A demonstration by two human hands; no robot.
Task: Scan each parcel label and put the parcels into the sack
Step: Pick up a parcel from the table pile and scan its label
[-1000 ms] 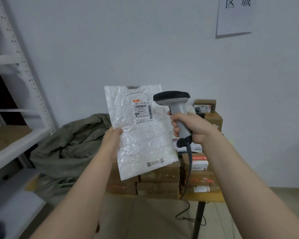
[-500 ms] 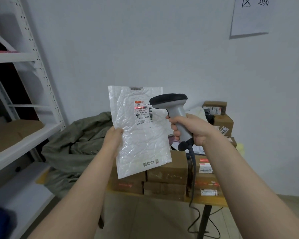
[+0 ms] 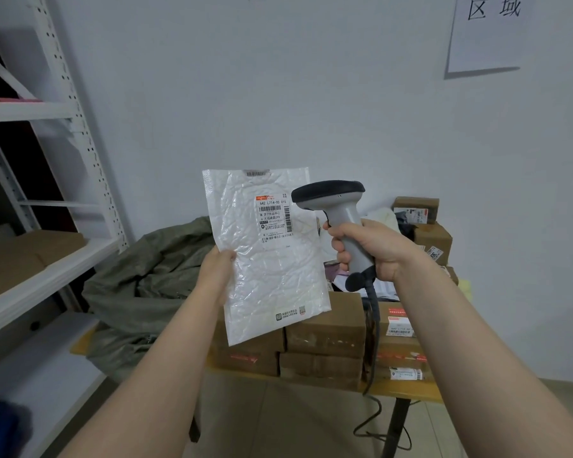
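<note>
My left hand (image 3: 218, 272) grips the left edge of a flat white plastic mailer (image 3: 272, 269), held upright in front of me. Its printed label (image 3: 274, 220) with barcodes faces me near the top. My right hand (image 3: 372, 251) holds the grey handle of a barcode scanner (image 3: 339, 216), whose black head sits just right of the label. The scanner's dark cable (image 3: 372, 328) hangs down from the handle. The olive green sack (image 3: 146, 285) lies crumpled on the table's left end, behind and below the mailer.
Several brown cardboard parcels (image 3: 325, 338) are stacked on a wooden table (image 3: 407, 393) under my hands, more boxes (image 3: 432, 238) at the back right. A white metal shelf rack (image 3: 47, 259) stands at the left. A paper sign (image 3: 487, 31) hangs on the white wall.
The red scan line seen on the label half a second ago is gone. Mailer and scanner sit slightly lower and closer in view, and the view has shifted left.
</note>
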